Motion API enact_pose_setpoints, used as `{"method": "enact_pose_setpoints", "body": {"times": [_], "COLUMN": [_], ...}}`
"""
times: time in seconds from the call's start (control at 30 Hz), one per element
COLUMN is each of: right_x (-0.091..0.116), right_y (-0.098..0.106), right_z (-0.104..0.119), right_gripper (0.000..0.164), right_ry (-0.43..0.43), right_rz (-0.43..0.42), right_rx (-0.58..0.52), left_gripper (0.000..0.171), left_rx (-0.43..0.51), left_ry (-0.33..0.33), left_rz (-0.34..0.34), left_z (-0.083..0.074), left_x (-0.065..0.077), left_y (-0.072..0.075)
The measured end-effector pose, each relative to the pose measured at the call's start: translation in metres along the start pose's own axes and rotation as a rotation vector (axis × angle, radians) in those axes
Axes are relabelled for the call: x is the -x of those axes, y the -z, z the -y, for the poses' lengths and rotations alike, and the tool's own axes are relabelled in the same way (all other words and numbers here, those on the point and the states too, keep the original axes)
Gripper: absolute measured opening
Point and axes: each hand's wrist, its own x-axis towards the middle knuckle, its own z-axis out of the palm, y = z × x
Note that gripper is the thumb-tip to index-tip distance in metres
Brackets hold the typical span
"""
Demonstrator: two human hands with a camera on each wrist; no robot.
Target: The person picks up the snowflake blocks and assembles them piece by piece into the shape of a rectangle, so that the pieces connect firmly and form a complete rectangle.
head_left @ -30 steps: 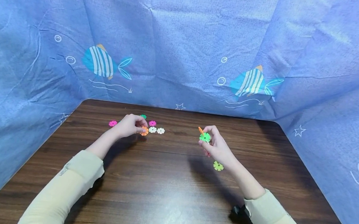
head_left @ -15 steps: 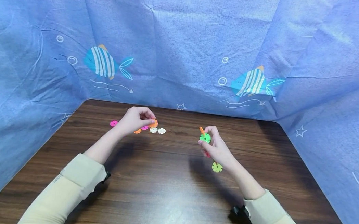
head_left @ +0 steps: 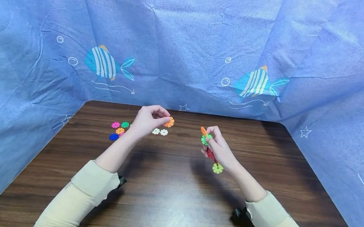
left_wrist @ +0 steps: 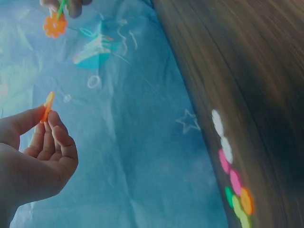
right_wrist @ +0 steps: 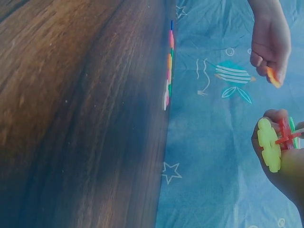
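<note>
Between thumb and fingertips, my left hand (head_left: 148, 121) pinches an orange notched plastic disc (head_left: 170, 122), raised above the table and standing on edge in the left wrist view. To the right, my right hand (head_left: 220, 149) grips a chain of interlocked discs. An orange disc (head_left: 204, 131) tops the chain, followed by a green disc (head_left: 205, 140), a red disc (head_left: 210, 153) and a yellow-green disc (head_left: 217, 168) that hangs lowest, below the fingers. In the right wrist view, the red disc (right_wrist: 286, 137) slots crosswise into the yellow-green one. A gap separates the two hands.
Loose notched discs lie flat at the back left of the dark wooden table (head_left: 171, 182): a pink disc (head_left: 115, 124), a blue disc (head_left: 113, 137), two white discs (head_left: 160, 132) and several others, partly behind the left hand. A blue fish-print curtain (head_left: 185, 51) hangs along the table's far edge.
My left hand has lifted the orange disc off the loose group and carried it rightward, uncovering blue, green and orange discs. The chain in my right hand has tilted slightly.
</note>
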Motion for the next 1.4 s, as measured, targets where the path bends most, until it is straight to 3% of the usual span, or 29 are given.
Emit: {"method": "enact_pose_setpoints", "body": {"times": [0.4, 0.67, 1.07, 1.4], "right_x": [-0.003, -0.004, -0.005, -0.005], "right_y": [-0.005, -0.010, -0.011, -0.013], "right_z": [-0.002, 0.001, -0.001, 0.000], "right_gripper": [0.016, 0.016, 0.016, 0.019], "right_ry": [0.094, 0.089, 0.101, 0.116], "right_rz": [0.031, 0.036, 0.030, -0.008], "right_rx": [-0.024, 0.005, 0.085, 0.139], "left_gripper": [0.015, 0.016, 0.013, 0.012], "left_rx": [0.198, 0.253, 0.226, 0.176], "left_ry": [0.047, 0.012, -0.010, -0.052], "left_rz": [-0.036, -0.050, 0.002, -0.004], "left_z": [-0.016, -0.018, -0.017, -0.017], "left_x": [-0.001, 0.000, 0.002, 0.004], "left_y": [-0.027, -0.044, -0.053, -0.054]}}
